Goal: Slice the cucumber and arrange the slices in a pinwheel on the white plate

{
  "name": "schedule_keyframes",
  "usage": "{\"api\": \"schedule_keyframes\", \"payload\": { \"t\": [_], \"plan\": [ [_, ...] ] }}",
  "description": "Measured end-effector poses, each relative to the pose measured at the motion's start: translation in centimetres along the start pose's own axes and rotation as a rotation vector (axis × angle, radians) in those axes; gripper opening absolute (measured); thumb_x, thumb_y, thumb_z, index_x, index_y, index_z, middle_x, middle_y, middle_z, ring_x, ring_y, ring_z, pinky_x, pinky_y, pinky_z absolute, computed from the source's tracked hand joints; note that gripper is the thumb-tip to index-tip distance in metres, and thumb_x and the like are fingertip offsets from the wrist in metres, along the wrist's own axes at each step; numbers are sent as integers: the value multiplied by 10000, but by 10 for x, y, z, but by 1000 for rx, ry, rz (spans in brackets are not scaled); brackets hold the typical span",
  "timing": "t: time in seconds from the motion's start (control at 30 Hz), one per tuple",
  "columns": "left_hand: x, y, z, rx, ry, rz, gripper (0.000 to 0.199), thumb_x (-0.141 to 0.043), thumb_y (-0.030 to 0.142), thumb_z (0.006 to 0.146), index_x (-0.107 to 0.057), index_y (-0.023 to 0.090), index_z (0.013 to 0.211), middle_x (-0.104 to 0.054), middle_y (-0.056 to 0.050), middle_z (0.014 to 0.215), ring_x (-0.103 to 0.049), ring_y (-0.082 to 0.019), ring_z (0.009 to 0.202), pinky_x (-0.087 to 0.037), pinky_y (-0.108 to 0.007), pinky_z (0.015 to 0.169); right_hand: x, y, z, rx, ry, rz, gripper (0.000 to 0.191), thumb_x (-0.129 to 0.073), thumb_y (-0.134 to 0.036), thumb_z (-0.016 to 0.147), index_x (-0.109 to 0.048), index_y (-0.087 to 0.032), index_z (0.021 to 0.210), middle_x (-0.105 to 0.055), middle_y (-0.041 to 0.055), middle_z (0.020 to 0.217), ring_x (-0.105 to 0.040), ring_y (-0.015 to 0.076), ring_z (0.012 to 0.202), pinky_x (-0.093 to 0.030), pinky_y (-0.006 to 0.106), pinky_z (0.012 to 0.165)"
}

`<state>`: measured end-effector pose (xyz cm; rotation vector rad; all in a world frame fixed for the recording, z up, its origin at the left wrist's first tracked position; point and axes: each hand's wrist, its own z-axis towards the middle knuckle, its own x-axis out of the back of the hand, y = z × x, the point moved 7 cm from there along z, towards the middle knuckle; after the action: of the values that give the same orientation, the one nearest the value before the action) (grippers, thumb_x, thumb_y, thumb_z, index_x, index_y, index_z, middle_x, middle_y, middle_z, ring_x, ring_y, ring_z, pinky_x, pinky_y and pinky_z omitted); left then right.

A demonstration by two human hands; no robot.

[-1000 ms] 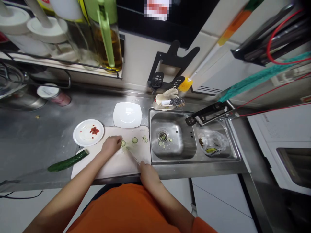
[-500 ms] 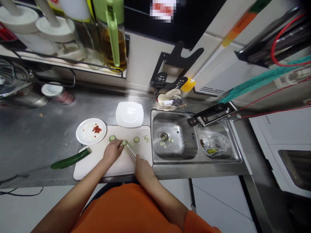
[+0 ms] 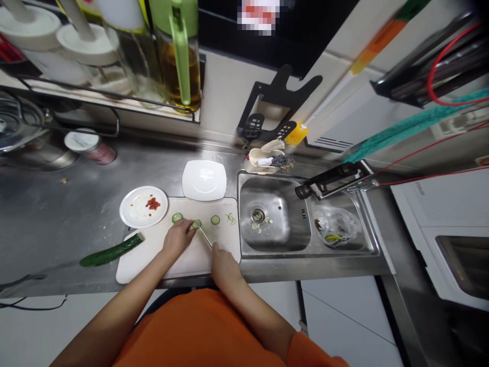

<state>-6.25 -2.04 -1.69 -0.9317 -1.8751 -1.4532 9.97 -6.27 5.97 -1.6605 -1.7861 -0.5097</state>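
My left hand (image 3: pixel 179 238) pinches a cucumber slice (image 3: pixel 196 224) on the white cutting board (image 3: pixel 153 257). In my right hand (image 3: pixel 225 265) is a knife (image 3: pixel 205 237), its tip at that slice. One round slice (image 3: pixel 177 217) lies left of my fingers, another (image 3: pixel 215 219) to the right, and thin green peel strips (image 3: pixel 231 218) near the board's right edge. A cut cucumber (image 3: pixel 110 253) rests partly on the board's left edge and partly on the counter.
Behind the board stand a plate with red pieces (image 3: pixel 132 210) and a square white plate (image 3: pixel 204 180). The sink (image 3: pixel 282 204) at the right holds cucumber scraps. A faucet (image 3: pixel 328 181) and plastic bag (image 3: pixel 338 224) are farther right.
The knife has tilted slightly at the pinched slice, and my right hand has moved a little to the left. My left hand stays in place.
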Motion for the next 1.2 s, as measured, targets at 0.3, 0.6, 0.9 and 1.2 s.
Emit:
{"api": "schedule_keyframes", "payload": {
  "t": [0.3,0.6,0.9,1.2],
  "plan": [
    [0,-2,2,34,-15,14,287,-523,335,829,-666,219,1049,-688,-71,1024,-615,-214,981,-457,-292,878,-2,-5,3,2,-17,49,400,-344,7,876,-456,-114,1240,-667,161,1033,-635,217,1035,-489,281,811],
    [5,4,3,30,-41,25,298,-498,277,831,-652,224,1080,-673,-69,1016,-598,-207,971,-443,-294,855,-10,14,-13,-11,-30,19,397,-339,19,865,-504,-122,1198,-677,151,1003,-635,232,1038,-483,287,819],
    [15,20,8,7,13,-10,189,-454,223,812,-642,208,803,-662,-50,820,-590,-189,814,-431,-272,754,-14,28,-22,-55,-69,33,428,-336,28,850,-508,-137,1206,-685,142,964,-645,246,1012,-497,288,769],
    [54,-22,3,271,57,-98,233,-521,413,780,-639,214,760,-676,10,713,-589,-151,658,-406,-237,641,-13,32,-21,-63,-125,52,414,-358,22,847,-496,-138,1203,-673,139,960,-642,240,1014,-483,280,771]
  ]
}}
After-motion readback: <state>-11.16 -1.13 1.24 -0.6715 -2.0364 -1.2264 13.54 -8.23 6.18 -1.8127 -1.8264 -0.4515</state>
